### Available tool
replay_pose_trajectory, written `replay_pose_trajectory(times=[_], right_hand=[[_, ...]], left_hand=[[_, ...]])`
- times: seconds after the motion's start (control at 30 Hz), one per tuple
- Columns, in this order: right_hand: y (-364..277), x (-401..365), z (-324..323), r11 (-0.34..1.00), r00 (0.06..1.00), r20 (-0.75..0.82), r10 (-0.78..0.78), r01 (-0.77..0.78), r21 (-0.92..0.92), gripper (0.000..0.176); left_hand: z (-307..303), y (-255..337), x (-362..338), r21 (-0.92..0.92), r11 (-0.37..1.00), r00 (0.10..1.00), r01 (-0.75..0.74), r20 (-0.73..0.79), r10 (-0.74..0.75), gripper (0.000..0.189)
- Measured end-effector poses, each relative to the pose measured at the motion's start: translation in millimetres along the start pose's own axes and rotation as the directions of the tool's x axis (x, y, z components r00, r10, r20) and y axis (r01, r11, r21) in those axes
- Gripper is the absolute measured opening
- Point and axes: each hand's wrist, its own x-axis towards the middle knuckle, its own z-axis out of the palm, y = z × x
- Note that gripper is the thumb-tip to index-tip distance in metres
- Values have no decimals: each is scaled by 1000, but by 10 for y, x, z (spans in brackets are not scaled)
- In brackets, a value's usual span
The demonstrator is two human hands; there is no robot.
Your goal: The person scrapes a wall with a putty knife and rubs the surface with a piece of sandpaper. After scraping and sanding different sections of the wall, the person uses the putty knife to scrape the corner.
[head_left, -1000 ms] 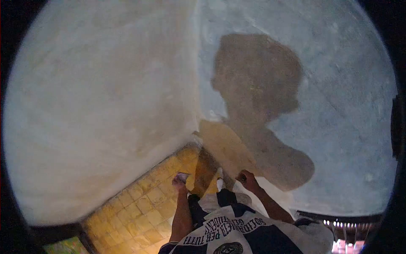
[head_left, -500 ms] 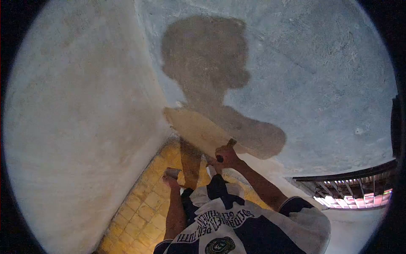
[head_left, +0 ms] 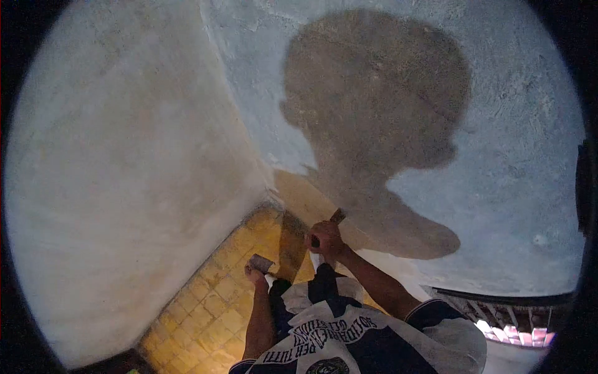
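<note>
My right hand [head_left: 325, 239] is wrapped round the dark handle of a putty knife [head_left: 337, 216], its short brownish blade sticking out above the fist near the foot of the blue-grey wall [head_left: 511, 156]. Lower and to the left, my left hand [head_left: 254, 273] grips a grey scraper [head_left: 261, 263] with a flat rectangular face, over the yellow floor. A tan band [head_left: 305, 196] of different colour runs along the bottom of the blue-grey wall beside the corner.
A pale wall [head_left: 124, 174] rises on the left and meets the other at a corner. Yellow tiles [head_left: 205, 311] cover the floor. A dark-framed slatted opening [head_left: 511, 311] lies at lower right. My shadow [head_left: 380, 93] falls large across the blue-grey wall.
My shadow has grown larger and moved right on the wall. My right hand has shifted slightly left and down, and my left hand slightly lower; both keep their tools.
</note>
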Motion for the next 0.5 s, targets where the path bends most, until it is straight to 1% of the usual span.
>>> replay_pose_trajectory(times=[0.03, 0.07, 0.1, 0.13, 0.17, 0.2, 0.23, 0.27, 0.3, 0.33, 0.37, 0.4, 0.43, 0.5], right_hand=[[62, -26, 119, 995, 999, -11, -41, 40, -97, 26], [112, -95, 341, 978, 997, -14, -78, 74, -194, 23], [123, -116, 456, 952, 993, -21, -119, 108, -286, 21], [8, -56, 399, 963, 978, -73, -198, 180, -201, 20], [-276, 27, 230, 961, 956, -126, -267, 254, -111, 19], [-409, 100, 116, 943, 925, -186, -331, 332, -27, 17], [-326, 109, 88, 968, 956, -151, -252, 252, -22, 17], [-204, 80, 42, 985, 979, -116, -170, 169, -21, 16], [-131, 62, 10, 996, 993, -78, -83, 82, -22, 16], [-146, 120, -55, 994, 990, -120, -78, 86, 60, 17], [-168, 164, -131, 985, 985, -158, -64, 88, 146, 18], [-222, 200, -207, 969, 980, -195, -49, 94, 230, 19], [-271, 215, -248, 978, 974, -194, -115, 145, 147, 21], [-407, 160, -281, 971, 955, -179, -237, 239, -12, 25]], left_hand=[[-29, -40, 15, -35, 999, 1000, 14, 10, -14, 37], [-459, -561, 140, -38, 999, 1000, 21, 0, -21, 37], [-513, -791, 260, -179, 983, 998, 39, 48, -30, 38], [-374, -751, 567, -319, 946, 995, 60, 98, -30, 39], [-245, -675, 360, -323, 945, 996, 57, 82, -32, 39], [-36, -546, -6, -170, 985, 997, -39, -70, 28, 40], [92, -385, -229, 0, 994, 972, -114, -208, 111, 42], [100, -248, -278, 37, 998, 986, -58, -155, 63, 42], [15, -257, -261, 78, 997, 995, -2, -103, 10, 43], [-7, -195, -302, 120, 991, 998, 52, -52, -46, 43], [-9, -161, -411, 89, 996, 995, 29, -102, -20, 42], [104, 66, -615, 58, 998, 988, 1, -153, 7, 41], [181, 186, -717, 26, 999, 978, -30, -205, 35, 40], [66, 114, -821, -91, 991, 984, -97, -156, 82, 32]])
